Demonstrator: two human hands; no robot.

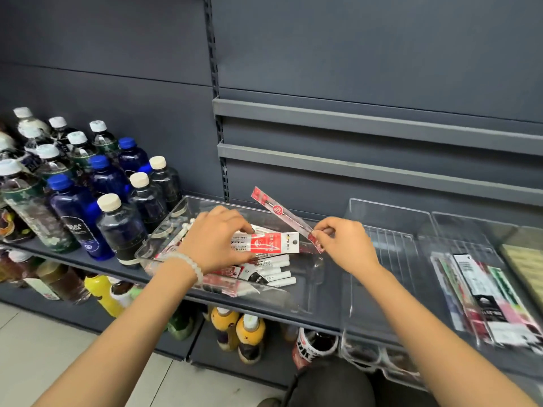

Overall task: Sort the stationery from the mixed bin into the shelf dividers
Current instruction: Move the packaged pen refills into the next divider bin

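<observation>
Stationery still fills much of the clear mixed bin (164,242) on the shelf in front of you, so by the look of it the sorting is only partly done: white pens (279,273) and red-and-white packets lie heaped in its near part. To the right, the first clear divider tray (382,212) looks bare, while the next tray (446,230) already holds a few long packets (487,295) lying flat. Your left hand (214,239) curls its fingers round a red-and-white refill packet (273,243) just above the heap; its print reads something like "PM-20" and "0.5", the rest too blurred to make out. Your right hand (343,245) pinches the near end of a long slim red packet (282,214), which tilts up and away to the far left over the bin; its round red badge is unreadable. Dark blue bottles (76,212) stand to the left, their labels too blurred to read.
</observation>
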